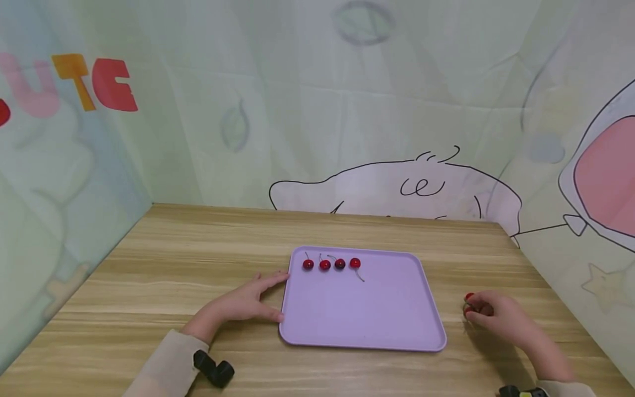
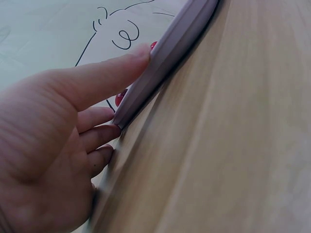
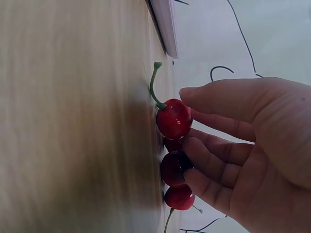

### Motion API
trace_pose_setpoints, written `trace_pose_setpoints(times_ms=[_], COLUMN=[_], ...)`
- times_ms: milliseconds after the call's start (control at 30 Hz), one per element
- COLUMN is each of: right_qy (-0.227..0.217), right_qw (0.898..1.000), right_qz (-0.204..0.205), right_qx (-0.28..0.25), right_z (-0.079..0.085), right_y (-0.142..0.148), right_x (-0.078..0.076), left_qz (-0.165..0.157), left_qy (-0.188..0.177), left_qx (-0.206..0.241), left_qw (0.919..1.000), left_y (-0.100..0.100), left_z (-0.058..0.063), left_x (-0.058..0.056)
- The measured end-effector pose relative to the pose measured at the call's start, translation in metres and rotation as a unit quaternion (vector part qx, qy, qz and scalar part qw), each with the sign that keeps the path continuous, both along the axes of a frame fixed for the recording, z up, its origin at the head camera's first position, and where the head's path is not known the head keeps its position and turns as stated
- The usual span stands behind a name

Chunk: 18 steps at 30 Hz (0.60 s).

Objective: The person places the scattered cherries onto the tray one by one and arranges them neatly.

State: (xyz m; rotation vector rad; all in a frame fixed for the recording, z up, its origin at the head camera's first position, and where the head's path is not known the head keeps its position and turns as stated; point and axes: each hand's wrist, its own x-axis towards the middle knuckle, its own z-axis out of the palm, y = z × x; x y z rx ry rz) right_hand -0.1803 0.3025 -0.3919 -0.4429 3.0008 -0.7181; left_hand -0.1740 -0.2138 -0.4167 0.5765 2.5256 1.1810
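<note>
On the lilac tray (image 1: 362, 317), red cherries (image 1: 308, 264) with thin stems stand in a row along the far left part. My left hand (image 1: 243, 302) touches the tray's left edge, fingers spread. In the left wrist view its thumb (image 2: 119, 73) lies against the tray's outer rim (image 2: 160, 63). To the right of the tray, my right hand (image 1: 506, 320) is low over the table among several more cherries. Its thumb and forefinger pinch a bright red cherry (image 3: 174, 119) with a green stem; the other fingertips lie against a darker cherry (image 3: 175, 168).
The wooden table (image 1: 208, 242) runs back to a printed cloth backdrop (image 1: 297, 110) on the far and side edges. Black wrist straps (image 1: 213, 369) are on both forearms. One more cherry (image 3: 180, 197) sits at the near end of the right-hand group.
</note>
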Motion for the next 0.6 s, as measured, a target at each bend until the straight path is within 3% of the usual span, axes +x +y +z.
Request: trace_pose_setpoints(times_ms=[600], right_qy=[-0.007], right_qw=[0.999], right_qz=[0.001], right_qx=[0.038], right_z=[-0.0018], right_y=[-0.0006], right_x=[-0.0020], left_qz=[-0.001], left_qy=[0.002], left_qx=[0.001], left_qw=[1.0000], left_y=[0.0000], left_z=[-0.0002], left_x=[0.0000])
